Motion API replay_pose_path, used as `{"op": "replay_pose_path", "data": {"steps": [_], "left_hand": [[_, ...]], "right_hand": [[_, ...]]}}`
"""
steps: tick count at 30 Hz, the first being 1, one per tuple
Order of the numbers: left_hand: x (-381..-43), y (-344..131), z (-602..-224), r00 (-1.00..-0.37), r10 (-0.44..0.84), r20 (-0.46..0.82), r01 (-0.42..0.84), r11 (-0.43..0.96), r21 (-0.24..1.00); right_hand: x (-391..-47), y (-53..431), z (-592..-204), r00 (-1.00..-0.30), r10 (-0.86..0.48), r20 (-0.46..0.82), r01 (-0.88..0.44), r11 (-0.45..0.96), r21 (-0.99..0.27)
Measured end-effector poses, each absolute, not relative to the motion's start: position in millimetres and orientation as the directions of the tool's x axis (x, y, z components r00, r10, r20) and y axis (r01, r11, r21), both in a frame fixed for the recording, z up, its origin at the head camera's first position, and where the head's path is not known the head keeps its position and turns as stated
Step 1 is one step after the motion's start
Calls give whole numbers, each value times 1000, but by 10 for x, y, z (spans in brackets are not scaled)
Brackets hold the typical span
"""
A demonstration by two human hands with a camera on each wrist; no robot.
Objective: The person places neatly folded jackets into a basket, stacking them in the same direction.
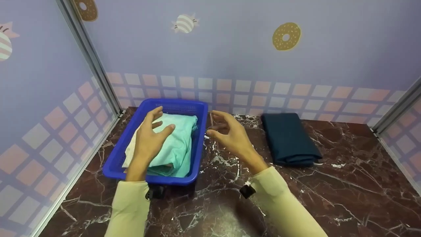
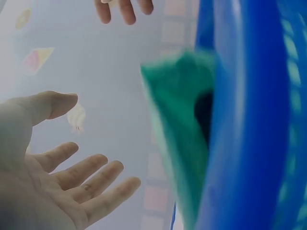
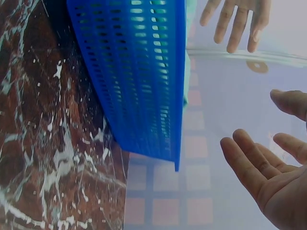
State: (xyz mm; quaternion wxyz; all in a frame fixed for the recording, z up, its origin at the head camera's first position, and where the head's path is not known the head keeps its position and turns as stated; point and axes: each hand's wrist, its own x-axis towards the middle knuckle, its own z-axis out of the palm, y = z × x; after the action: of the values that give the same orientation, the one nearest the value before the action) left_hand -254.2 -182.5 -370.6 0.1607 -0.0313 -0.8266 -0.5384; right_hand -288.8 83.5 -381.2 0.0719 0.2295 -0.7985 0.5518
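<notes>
In the head view a blue plastic basket (image 1: 201, 141) holds folded cloth: a mint-green cloth (image 1: 179, 138) on top and a cream cloth (image 1: 130, 149) along its left side. My left hand (image 1: 149, 136) hovers over the basket's left part, fingers spread and loosely bent, holding nothing. To the right of the basket's rim my right hand (image 1: 230, 135) is raised with relaxed fingers, also holding nothing. The palms face each other. From the left wrist, the green cloth (image 2: 177, 134) sticks up above the blue rim, and the left fingers (image 2: 98, 177) are apart from it.
A folded dark navy cloth (image 1: 291, 140) lies on the marbled dark red tabletop (image 1: 345, 184), to the right. Patterned wall panels (image 1: 230, 49) stand behind and at both sides. The basket's perforated side (image 3: 129, 72) shows in the right wrist view.
</notes>
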Motion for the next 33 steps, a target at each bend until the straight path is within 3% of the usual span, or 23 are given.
{"op": "replay_pose_path", "data": {"steps": [12, 19, 33], "left_hand": [[-2509, -1256, -3759, -940, -108, 324, 291, 246, 925], [-2510, -916, -3790, -946, -55, 318, 300, 212, 930], [-2560, -293, -3761, -933, 53, 355, 358, 100, 928]], "right_hand": [[-2727, 1434, -3966, -889, -198, 412, -451, 232, -862], [-2653, 1774, -4107, -889, -116, 443, -458, 234, -858], [-2616, 2156, -4101, -914, 30, 405, -392, 198, -899]]}}
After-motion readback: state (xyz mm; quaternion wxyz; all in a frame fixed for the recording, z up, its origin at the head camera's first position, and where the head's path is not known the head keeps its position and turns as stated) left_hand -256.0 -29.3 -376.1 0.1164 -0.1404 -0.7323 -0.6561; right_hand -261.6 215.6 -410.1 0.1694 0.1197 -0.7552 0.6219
